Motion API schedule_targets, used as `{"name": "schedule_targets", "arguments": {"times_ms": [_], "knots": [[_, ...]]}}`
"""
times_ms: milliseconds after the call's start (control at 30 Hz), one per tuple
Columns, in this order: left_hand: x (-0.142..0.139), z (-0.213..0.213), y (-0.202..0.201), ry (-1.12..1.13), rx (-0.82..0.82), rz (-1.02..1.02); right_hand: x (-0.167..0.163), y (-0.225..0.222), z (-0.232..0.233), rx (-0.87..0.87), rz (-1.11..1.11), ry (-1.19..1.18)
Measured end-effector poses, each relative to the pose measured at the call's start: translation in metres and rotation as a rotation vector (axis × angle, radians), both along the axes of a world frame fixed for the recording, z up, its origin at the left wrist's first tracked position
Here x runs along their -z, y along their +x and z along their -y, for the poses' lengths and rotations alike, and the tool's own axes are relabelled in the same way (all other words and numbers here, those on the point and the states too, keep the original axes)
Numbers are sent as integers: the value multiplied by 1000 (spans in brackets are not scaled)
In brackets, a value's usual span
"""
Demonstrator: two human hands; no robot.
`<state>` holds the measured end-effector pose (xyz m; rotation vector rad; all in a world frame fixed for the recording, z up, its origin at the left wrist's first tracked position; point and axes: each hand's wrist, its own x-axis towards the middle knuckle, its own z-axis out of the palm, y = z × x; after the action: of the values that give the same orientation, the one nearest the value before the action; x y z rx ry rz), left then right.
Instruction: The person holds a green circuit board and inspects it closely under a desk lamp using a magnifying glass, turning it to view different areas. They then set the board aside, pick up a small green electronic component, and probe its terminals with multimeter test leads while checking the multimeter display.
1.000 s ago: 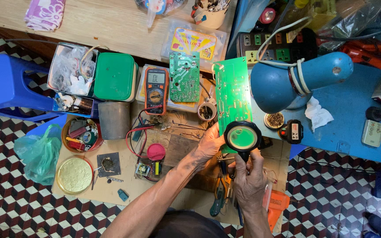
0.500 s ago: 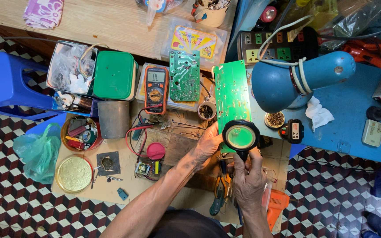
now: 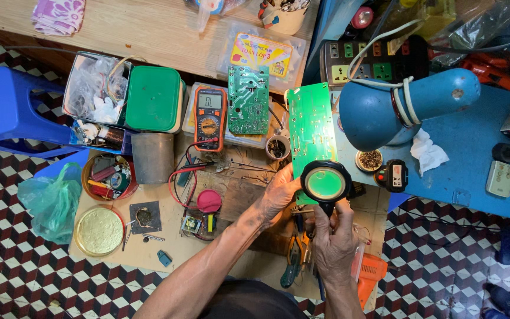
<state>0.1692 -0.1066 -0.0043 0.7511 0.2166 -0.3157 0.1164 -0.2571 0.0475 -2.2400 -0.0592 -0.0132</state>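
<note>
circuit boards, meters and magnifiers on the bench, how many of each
green circuit boards: 2, one held at its lower edge by the left hand under the lens, one lying flat beside the meter
multimeter, orange and black: 1
magnifying glass, black rim: 1, held in the right hand over the held board
total: 4

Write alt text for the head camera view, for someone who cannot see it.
Seen from above, a right hand holds a round magnifying glass over a long green circuit board that the left hand steadies, on a cluttered workbench with an orange multimeter and a blue lamp.
</note>
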Motion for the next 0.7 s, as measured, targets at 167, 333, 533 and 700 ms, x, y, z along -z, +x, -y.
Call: {"name": "schedule_targets", "arguments": {"times_ms": [167, 333, 533, 700], "knots": [[-2, 1, -1, -30, -13, -6, -2, 1, -1, 13, -44, 12], [0, 2, 0, -24, -4, -10, -4, 1, -1, -13, -1, 7], [13, 4, 2, 22, 3, 10, -6, -1, -1, -1, 26, 3], [22, 8, 2, 32, -9, 28, -3, -2, 1, -7, 19, 48]]}}
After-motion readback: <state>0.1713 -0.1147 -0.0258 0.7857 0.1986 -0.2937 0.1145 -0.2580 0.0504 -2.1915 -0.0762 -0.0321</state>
